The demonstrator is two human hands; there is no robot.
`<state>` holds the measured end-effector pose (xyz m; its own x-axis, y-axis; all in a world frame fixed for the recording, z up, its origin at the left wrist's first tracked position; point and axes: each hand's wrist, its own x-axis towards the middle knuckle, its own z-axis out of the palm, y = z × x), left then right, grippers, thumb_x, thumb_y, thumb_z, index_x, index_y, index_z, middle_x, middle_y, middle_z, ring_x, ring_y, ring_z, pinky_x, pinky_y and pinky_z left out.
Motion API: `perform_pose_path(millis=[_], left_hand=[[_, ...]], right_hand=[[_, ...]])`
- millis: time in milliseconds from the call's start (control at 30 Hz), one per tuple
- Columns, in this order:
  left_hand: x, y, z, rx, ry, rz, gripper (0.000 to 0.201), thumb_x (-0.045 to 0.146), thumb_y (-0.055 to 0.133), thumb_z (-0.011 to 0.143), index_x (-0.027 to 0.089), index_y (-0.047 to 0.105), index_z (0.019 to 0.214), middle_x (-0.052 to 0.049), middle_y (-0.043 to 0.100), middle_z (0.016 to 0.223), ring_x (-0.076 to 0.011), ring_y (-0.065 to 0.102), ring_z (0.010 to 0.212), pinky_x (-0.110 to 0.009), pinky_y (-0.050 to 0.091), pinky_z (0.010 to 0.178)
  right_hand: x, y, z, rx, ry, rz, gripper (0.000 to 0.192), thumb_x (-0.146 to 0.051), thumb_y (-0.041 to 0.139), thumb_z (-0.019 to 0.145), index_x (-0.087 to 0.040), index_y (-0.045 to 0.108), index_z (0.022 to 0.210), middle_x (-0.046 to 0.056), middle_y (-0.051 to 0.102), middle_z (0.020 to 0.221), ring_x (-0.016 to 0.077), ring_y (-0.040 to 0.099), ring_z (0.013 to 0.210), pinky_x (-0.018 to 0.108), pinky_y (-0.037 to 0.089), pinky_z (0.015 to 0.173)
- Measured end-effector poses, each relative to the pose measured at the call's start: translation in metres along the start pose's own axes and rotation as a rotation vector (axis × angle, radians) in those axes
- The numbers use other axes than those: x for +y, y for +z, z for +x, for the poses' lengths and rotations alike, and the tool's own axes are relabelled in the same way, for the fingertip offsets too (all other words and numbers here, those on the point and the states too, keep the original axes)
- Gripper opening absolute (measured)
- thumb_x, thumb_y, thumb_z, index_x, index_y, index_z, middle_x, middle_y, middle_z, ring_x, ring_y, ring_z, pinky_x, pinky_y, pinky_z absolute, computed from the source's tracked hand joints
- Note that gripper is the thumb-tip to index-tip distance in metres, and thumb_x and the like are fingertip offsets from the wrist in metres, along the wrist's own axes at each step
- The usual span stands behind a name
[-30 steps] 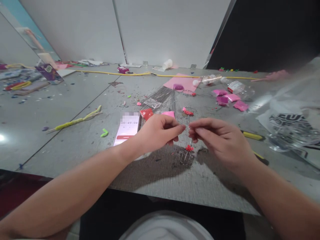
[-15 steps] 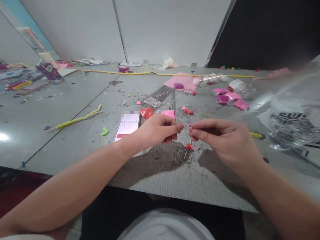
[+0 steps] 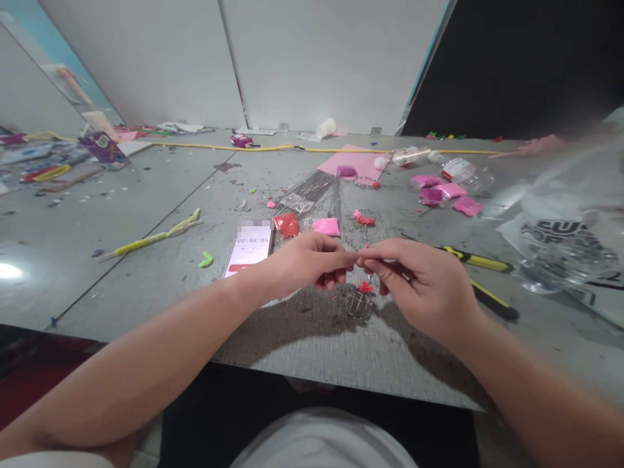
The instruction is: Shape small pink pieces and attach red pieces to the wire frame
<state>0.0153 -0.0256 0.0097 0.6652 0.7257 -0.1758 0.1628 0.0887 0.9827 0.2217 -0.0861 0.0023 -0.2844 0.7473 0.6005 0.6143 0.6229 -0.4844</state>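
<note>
My left hand (image 3: 314, 260) and my right hand (image 3: 424, 276) meet at their fingertips above the table, both pinched. Whatever lies between the fingertips is too small or hidden to make out. Just below them, a small wire cage (image 3: 359, 305) rests on the table with a red clay-like lump (image 3: 365, 286) at its top. Beyond the fingers is a wire ring with red and pink clay-like bits (image 3: 364, 220). A thin wire runs partly hidden behind my fingertips. Left of my left hand lie a phone showing a timer (image 3: 248, 250) and a red packet (image 3: 286, 225).
Yellow-and-black pliers (image 3: 492, 300) lie right of my right hand, near a clear plastic bag (image 3: 560, 227). Pink packets (image 3: 451, 190) and plastic bottles (image 3: 461, 170) are behind. A pink sheet (image 3: 353, 156), thin wires (image 3: 312, 186) and a yellow cord (image 3: 195, 146) lie farther back.
My right hand has moved slightly left, closing the gap so its fingertips meet those of my left hand. More of the pliers shows beside the right hand.
</note>
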Motion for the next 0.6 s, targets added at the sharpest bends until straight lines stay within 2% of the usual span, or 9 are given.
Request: perform_pose_path(millis=[100, 167, 267, 400, 500, 600], left_hand=[[0.0007, 0.0002, -0.0014, -0.031, -0.015, -0.018, 0.032, 0.038, 0.068, 0.094, 0.015, 0.063, 0.072, 0.002, 0.061, 0.066, -0.0051, 0.054, 0.054, -0.019, 0.04, 0.049], [0.001, 0.0005, -0.0029, -0.053, -0.022, -0.018, 0.032, 0.037, 0.07, 0.092, 0.015, 0.062, 0.071, 0.002, 0.06, 0.065, -0.0052, 0.055, 0.054, -0.019, 0.041, 0.049], [0.0014, 0.0014, -0.0053, -0.084, -0.026, -0.009, 0.029, 0.033, 0.07, 0.092, 0.015, 0.063, 0.071, 0.002, 0.061, 0.064, -0.0052, 0.056, 0.054, -0.018, 0.042, 0.05], [0.0025, 0.0022, -0.0065, -0.098, -0.009, -0.047, 0.027, 0.031, 0.066, 0.095, 0.015, 0.063, 0.073, 0.002, 0.062, 0.065, -0.0042, 0.055, 0.052, -0.017, 0.041, 0.048], [0.0027, 0.0008, -0.0059, -0.115, 0.023, -0.077, 0.029, 0.032, 0.064, 0.097, 0.015, 0.063, 0.073, 0.003, 0.06, 0.063, -0.0036, 0.054, 0.05, -0.016, 0.042, 0.047], [0.0029, -0.0024, -0.0056, -0.115, 0.039, -0.025, 0.028, 0.034, 0.066, 0.096, 0.015, 0.065, 0.075, 0.003, 0.062, 0.064, -0.0041, 0.056, 0.05, -0.017, 0.045, 0.048]], right_hand=[[-0.002, 0.0007, -0.0004, 0.067, -0.005, -0.024, 0.004, -0.026, 0.073, 0.094, -0.027, 0.076, 0.091, 0.001, 0.079, 0.084, 0.015, 0.067, 0.063, 0.03, 0.05, 0.057], [-0.0018, 0.0023, -0.0004, 0.104, -0.038, -0.033, 0.005, -0.026, 0.074, 0.093, -0.029, 0.077, 0.09, 0.003, 0.078, 0.088, 0.0177, 0.069, 0.071, 0.032, 0.052, 0.06], [0.0008, 0.0055, -0.0004, 0.1, -0.133, -0.042, 0.014, -0.021, 0.07, 0.094, -0.03, 0.079, 0.1, 0.005, 0.077, 0.096, 0.0204, 0.07, 0.083, 0.036, 0.056, 0.069], [0.0037, 0.0071, -0.0009, 0.064, -0.221, -0.055, 0.027, -0.016, 0.067, 0.095, -0.031, 0.078, 0.114, 0.006, 0.075, 0.102, 0.02, 0.069, 0.087, 0.037, 0.057, 0.074], [0.0026, 0.0062, -0.0008, 0.072, -0.228, -0.048, 0.032, -0.013, 0.067, 0.094, -0.031, 0.078, 0.119, 0.007, 0.075, 0.104, 0.0203, 0.07, 0.09, 0.037, 0.057, 0.076], [-0.0003, 0.0054, -0.0005, 0.061, -0.163, 0.038, 0.031, -0.011, 0.067, 0.094, -0.03, 0.08, 0.115, 0.006, 0.075, 0.104, 0.0185, 0.07, 0.089, 0.034, 0.057, 0.073]])
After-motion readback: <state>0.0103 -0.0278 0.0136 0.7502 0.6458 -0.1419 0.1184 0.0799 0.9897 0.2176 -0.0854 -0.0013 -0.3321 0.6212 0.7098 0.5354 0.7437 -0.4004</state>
